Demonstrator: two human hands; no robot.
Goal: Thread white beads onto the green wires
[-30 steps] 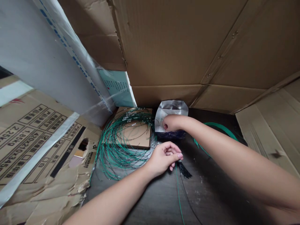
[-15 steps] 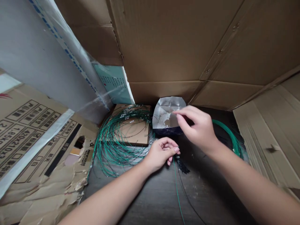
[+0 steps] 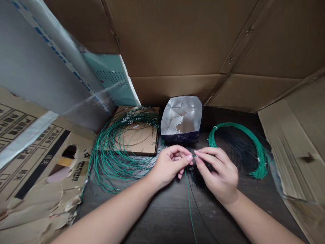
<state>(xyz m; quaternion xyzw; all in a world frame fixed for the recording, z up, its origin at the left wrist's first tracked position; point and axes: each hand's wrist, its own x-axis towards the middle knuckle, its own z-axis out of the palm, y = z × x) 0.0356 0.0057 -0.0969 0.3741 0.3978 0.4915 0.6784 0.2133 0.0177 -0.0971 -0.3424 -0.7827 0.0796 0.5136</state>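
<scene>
My left hand point(image 3: 175, 162) is closed in a pinch on thin green and black wires. The green wire point(image 3: 189, 203) hangs below it toward the near edge, beside the dark one point(image 3: 198, 200). My right hand point(image 3: 219, 169) is closed in a pinch just right of it, its fingertips meeting the short green end between the hands. Anything else in that pinch is too small to see. Behind both hands stands an open silver-lined pouch point(image 3: 191, 118) holding small white beads point(image 3: 175, 124). A black bundle of wire ends point(image 3: 196, 176) lies partly hidden below my fingers.
At left, looped green wires point(image 3: 101, 159) with white beads lie over a flat cardboard box point(image 3: 137, 139). A tied coil of green wire point(image 3: 257, 149) lies at right. Cardboard walls point(image 3: 177, 40) enclose the dark tabletop point(image 3: 162, 217) at the back and sides.
My right hand has come down and back from the bead pouch to my left fingertips. The left hand keeps its pinch. The view has shifted slightly.
</scene>
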